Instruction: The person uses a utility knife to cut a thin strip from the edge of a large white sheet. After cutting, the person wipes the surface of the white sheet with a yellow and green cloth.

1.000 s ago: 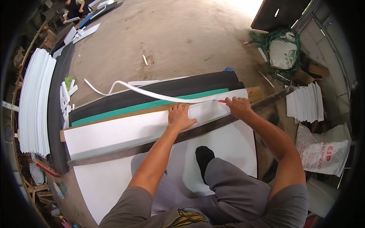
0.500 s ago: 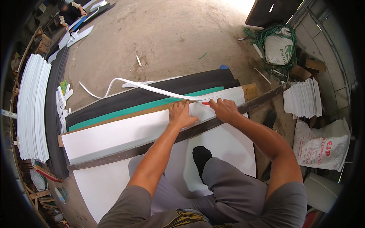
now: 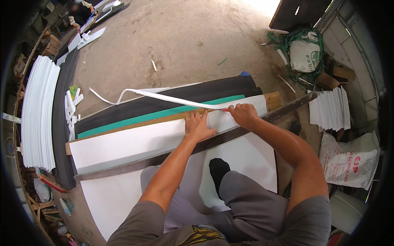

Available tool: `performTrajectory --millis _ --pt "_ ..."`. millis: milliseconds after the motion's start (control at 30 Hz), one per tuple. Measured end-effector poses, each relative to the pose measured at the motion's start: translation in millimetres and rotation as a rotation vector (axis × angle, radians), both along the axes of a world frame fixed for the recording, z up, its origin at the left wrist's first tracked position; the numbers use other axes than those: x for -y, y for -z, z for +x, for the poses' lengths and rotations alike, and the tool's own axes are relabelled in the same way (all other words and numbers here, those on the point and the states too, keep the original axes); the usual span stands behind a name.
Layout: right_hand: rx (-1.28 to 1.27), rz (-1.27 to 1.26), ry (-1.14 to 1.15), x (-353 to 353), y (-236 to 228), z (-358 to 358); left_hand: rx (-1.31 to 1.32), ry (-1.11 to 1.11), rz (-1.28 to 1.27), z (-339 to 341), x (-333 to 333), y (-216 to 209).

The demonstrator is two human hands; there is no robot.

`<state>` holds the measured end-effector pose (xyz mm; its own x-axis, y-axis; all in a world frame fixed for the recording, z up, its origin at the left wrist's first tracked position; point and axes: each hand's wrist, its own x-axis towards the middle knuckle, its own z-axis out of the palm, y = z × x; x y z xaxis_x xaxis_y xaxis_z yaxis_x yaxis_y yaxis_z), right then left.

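Note:
My left hand (image 3: 198, 125) lies on the long white sheet (image 3: 119, 145), fingers spread over its far edge. Close to its right, my right hand (image 3: 245, 115) is closed around a red utility knife (image 3: 225, 110); only a bit of red shows and the blade is hidden. From beside the knife a narrow white strip (image 3: 164, 96) runs left along the sheet's far edge and curls away over the layers behind. A long dark bar (image 3: 135, 167) lies across the sheet on my side of both hands. My socked foot (image 3: 218, 170) is near the bar.
Beyond the sheet lie a brown board (image 3: 273, 101), a green sheet (image 3: 164, 117) and black sheets (image 3: 230, 87). A white stack (image 3: 39, 115) stands left; white pieces (image 3: 330, 108) and a sack (image 3: 349, 160) are right. Another person (image 3: 80, 16) works far left.
The right hand and knife have shifted slightly right along the far edge, and less red shows. The strip's free end lies a little flatter. My left hand keeps its place on the sheet.

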<state>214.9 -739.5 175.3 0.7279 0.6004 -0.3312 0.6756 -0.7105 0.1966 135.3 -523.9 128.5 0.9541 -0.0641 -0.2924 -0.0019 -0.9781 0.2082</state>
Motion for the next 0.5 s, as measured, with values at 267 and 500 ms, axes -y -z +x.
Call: performTrajectory --millis 267,500 --pt "0.055 -0.031 0.115 68 -1 20 0.014 -0.019 -0.017 3 2 2" --pt "0.070 0.216 0.107 98 -5 16 -0.097 -0.018 -0.076 27 13 13"
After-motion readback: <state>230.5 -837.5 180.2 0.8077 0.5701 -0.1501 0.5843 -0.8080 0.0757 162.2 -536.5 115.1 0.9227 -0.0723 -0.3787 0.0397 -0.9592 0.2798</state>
